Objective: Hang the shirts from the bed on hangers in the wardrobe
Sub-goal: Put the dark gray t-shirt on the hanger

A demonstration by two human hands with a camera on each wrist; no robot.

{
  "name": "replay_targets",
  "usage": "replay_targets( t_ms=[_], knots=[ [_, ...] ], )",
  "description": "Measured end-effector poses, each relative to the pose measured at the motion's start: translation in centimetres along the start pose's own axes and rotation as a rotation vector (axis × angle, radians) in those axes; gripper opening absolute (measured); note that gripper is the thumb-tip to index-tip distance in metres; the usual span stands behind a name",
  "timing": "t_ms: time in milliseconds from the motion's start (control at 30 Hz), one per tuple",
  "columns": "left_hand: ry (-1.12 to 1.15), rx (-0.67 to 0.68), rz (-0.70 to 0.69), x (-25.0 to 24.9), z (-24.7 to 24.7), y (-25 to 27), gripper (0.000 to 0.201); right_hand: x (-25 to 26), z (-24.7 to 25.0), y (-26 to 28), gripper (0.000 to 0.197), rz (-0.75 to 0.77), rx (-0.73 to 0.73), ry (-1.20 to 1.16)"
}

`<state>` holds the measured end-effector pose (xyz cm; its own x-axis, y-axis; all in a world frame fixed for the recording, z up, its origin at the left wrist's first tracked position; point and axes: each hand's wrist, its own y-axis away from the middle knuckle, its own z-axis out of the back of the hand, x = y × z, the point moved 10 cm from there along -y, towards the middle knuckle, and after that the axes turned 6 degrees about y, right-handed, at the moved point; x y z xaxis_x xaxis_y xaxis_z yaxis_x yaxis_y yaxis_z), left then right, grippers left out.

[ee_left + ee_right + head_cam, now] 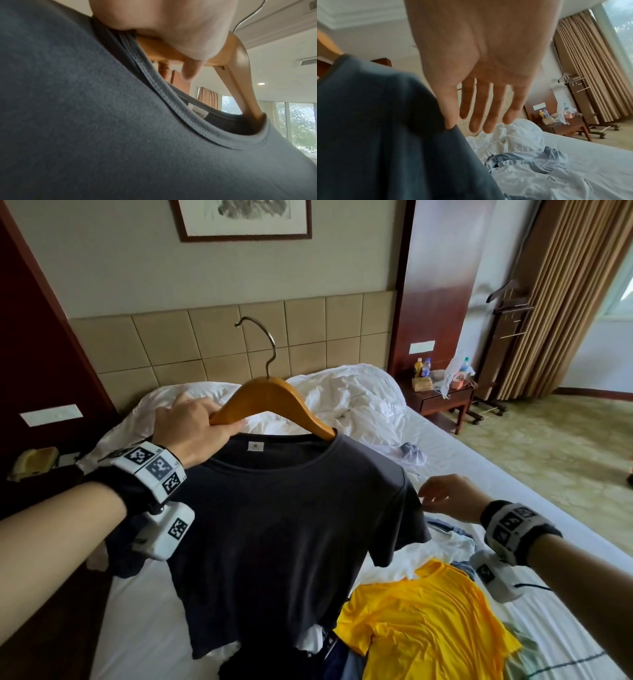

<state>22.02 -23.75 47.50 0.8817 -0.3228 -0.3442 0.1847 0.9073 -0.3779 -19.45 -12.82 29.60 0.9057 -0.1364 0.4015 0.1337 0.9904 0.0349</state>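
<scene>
A dark grey T-shirt [291, 525] hangs on a wooden hanger [270, 402] with a metal hook, held up above the bed. My left hand [191, 429] grips the hanger's left arm at the collar; the left wrist view shows the fingers [187, 73] curled round the wood [238, 70] above the neckline [171, 108]. My right hand [445, 494] is open beside the shirt's right sleeve, its fingers [481, 108] straight and its thumb touching the sleeve [385, 108]. A yellow T-shirt [424, 621] lies flat on the bed at lower right, over other clothes.
The white bed [496, 474] carries a crumpled duvet [349, 395] and a pale blue garment [539, 159]. A bedside table [442, 398] with bottles stands at the right, a valet stand [507, 313] and curtains [565, 302] behind it. A dark wooden panel [30, 337] rises on the left.
</scene>
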Motion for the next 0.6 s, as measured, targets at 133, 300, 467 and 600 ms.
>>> replay_targets(
  t_ms=[133, 300, 467, 600],
  knots=[
    [0.084, -0.037, 0.007, -0.4, 0.6, 0.4, 0.044, 1.3, -0.4, 0.1, 0.013, 0.039, 0.098, 0.177],
    [0.127, -0.042, 0.036, -0.1, 0.5, 0.4, 0.044, 6.8, 7.6, -0.6, 0.039, 0.170, -0.247, -0.038],
    [0.154, 0.020, -0.009, -2.3, -1.2, 0.6, 0.052, 22.4, 11.2, 0.9, 0.053, 0.431, -0.252, -0.122],
    [0.121, 0.092, -0.055, -4.5, -2.3, 1.6, 0.042, 26.9, 10.0, -0.4, 0.025, 0.358, -0.187, -0.168]
  ],
)
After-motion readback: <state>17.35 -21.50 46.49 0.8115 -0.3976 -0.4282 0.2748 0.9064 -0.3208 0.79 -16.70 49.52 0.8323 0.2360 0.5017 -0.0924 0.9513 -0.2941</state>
